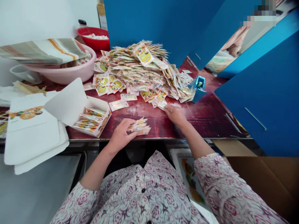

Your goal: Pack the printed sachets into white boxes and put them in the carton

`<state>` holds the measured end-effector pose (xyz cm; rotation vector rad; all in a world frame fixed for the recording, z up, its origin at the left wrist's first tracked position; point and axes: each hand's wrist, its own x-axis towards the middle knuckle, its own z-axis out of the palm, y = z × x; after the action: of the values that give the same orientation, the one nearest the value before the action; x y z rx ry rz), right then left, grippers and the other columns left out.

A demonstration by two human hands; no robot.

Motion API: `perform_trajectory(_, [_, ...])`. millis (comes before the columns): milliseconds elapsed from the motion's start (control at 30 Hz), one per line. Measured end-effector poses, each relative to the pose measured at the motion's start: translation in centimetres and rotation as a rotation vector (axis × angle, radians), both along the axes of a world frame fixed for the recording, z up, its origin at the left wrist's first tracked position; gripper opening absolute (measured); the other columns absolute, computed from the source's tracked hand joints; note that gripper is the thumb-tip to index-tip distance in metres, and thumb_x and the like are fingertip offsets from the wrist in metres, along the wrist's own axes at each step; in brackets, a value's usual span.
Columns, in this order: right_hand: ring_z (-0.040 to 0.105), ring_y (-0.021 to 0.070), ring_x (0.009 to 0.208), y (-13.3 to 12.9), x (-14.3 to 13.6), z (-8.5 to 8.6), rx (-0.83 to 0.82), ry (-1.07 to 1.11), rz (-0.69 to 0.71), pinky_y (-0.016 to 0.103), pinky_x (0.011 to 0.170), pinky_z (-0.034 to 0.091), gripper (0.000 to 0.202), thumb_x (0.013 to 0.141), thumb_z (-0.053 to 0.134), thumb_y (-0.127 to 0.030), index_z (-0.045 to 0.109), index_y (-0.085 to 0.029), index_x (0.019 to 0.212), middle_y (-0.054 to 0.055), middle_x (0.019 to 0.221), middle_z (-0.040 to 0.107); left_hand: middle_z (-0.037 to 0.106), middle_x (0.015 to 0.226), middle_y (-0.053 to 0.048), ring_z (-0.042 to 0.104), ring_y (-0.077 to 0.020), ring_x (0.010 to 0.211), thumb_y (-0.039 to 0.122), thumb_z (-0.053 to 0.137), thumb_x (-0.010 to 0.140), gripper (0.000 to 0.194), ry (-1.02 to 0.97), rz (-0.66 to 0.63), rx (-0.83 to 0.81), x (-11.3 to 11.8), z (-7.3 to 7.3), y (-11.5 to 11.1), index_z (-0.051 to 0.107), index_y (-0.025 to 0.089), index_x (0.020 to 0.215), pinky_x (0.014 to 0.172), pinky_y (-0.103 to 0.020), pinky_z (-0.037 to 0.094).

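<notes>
Stacked at the left edge of the frame, flat white cartons point(30, 137), not folded up. At upper left, a pink basin point(67, 74), its contents partly under a striped cloth point(50, 51). At left of centre, on the counter point(201, 121), an open box point(104, 123) with flap raised and boxed packets point(90, 119) inside: seemingly a portion already done, though hard to judge how full. Behind, toward the top, a red basin point(102, 45) with pale contents. Just right of the box, loose packets point(119, 105), lying flat. At centre, near the front edge, the left hand point(121, 133), clamped around a bundle point(140, 127) of packets, gathered but not boxed. Across upper centre, a large heap point(137, 70) of packets, judged the bulk of what is left. Right of centre, well apart from the left hand, the right hand point(175, 113), touching a packet point(161, 105) at the heap's front; too blurred to tell whether gripping. Farther right, beside the heap, a blue holder point(198, 93).
</notes>
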<state>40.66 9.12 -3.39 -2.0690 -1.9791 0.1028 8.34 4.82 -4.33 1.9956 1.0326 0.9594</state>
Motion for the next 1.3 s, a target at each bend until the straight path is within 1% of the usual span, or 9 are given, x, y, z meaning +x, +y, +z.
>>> perform_trajectory(133, [0.060,0.0289,0.122,0.5,-0.4,-1.2,-0.015,-0.013,0.004,0.039,0.106,0.045,0.042,0.091,0.060,-0.033,0.065,-0.014,0.129,0.016,0.136,0.064,0.066,0.113,-0.005,0.065,-0.0209,0.105,0.026,0.072,0.082,0.034,0.060,-0.018,-0.050,-0.2,0.6,0.2,0.060,0.021,0.113,0.095,-0.036,0.052])
perform_trajectory(333, [0.069,0.0264,0.099,1.6,-0.1,-1.2,0.129,0.029,-0.086,0.038,0.091,0.053,0.036,0.092,0.046,-0.020,0.074,-0.015,0.114,0.013,0.108,0.076,0.064,0.131,-0.010,0.063,-0.0255,0.119,0.028,0.074,0.079,0.061,0.090,0.034,-0.129,-0.3,0.8,0.2,0.050,0.020,0.134,0.105,-0.042,0.049])
perform_trajectory(533, [0.072,0.0260,0.100,0.7,-3.1,-0.1,0.340,0.389,0.039,0.040,0.092,0.056,0.034,0.093,0.051,-0.033,0.076,-0.017,0.111,0.009,0.110,0.077,0.065,0.127,-0.008,0.062,-0.0234,0.119,0.026,0.071,0.083,0.045,0.066,-0.037,-0.036,-0.3,0.6,0.2,0.056,0.020,0.125,0.105,-0.040,0.048])
perform_trajectory(700, [0.071,0.0222,0.099,0.7,-8.7,1.1,0.206,0.554,0.267,0.037,0.093,0.055,0.030,0.093,0.053,-0.031,0.077,-0.023,0.109,0.003,0.108,0.077,0.063,0.119,-0.005,0.063,-0.0210,0.112,0.022,0.070,0.085,0.039,0.048,-0.086,0.014,-0.5,0.3,0.4,0.058,0.023,0.122,0.102,-0.039,0.050])
perform_trajectory(867, [0.071,0.0184,0.087,-0.1,-11.8,2.1,-0.085,0.442,0.519,0.031,0.084,0.054,0.030,0.096,0.048,-0.023,0.077,-0.024,0.105,0.001,0.096,0.078,0.055,0.124,-0.009,0.057,-0.0252,0.122,0.021,0.075,0.080,0.040,0.077,0.003,0.114,-0.5,-0.6,0.3,0.060,0.024,0.117,0.108,-0.044,0.047])
perform_trajectory(1033, [0.069,0.0162,0.082,-1.2,-12.5,2.9,-0.143,0.287,0.524,0.027,0.078,0.050,0.032,0.094,0.047,-0.015,0.076,-0.024,0.103,0.001,0.092,0.077,0.028,0.159,-0.018,0.036,-0.0343,0.146,0.024,0.083,0.073,0.083,0.046,0.121,0.179,-0.4,-1.0,0.4,0.039,0.023,0.144,0.119,-0.054,0.034])
perform_trajectory(1100, [0.068,0.0156,0.081,-1.3,-12.5,3.0,-0.187,0.284,0.541,0.027,0.078,0.049,0.031,0.095,0.047,-0.016,0.076,-0.024,0.102,0.000,0.092,0.077,0.035,0.158,-0.017,0.039,-0.0335,0.145,0.025,0.082,0.075,0.088,0.050,0.075,0.108,-0.5,-0.7,0.6,0.034,0.024,0.148,0.118,-0.054,0.035])
perform_trajectory(1200, [0.069,0.0158,0.088,-0.5,-11.6,3.0,-0.231,0.400,0.513,0.025,0.080,0.050,0.029,0.098,0.048,-0.026,0.076,-0.024,0.106,0.000,0.100,0.077,0.061,0.135,-0.012,0.057,-0.0292,0.127,0.024,0.079,0.077,0.068,0.069,-0.007,-0.021,-0.7,-0.1,1.0,0.048,0.023,0.138,0.111,-0.049,0.043])
perform_trajectory(1300, [0.069,0.0206,0.092,0.8,-9.8,2.7,-0.126,0.293,0.237,0.029,0.081,0.049,0.037,0.101,0.043,-0.037,0.075,-0.018,0.105,0.005,0.101,0.077,0.066,0.123,-0.009,0.063,-0.0264,0.115,0.023,0.078,0.078,0.049,0.075,-0.019,-0.051,-0.8,0.3,1.0,0.059,0.021,0.122,0.106,-0.046,0.047])
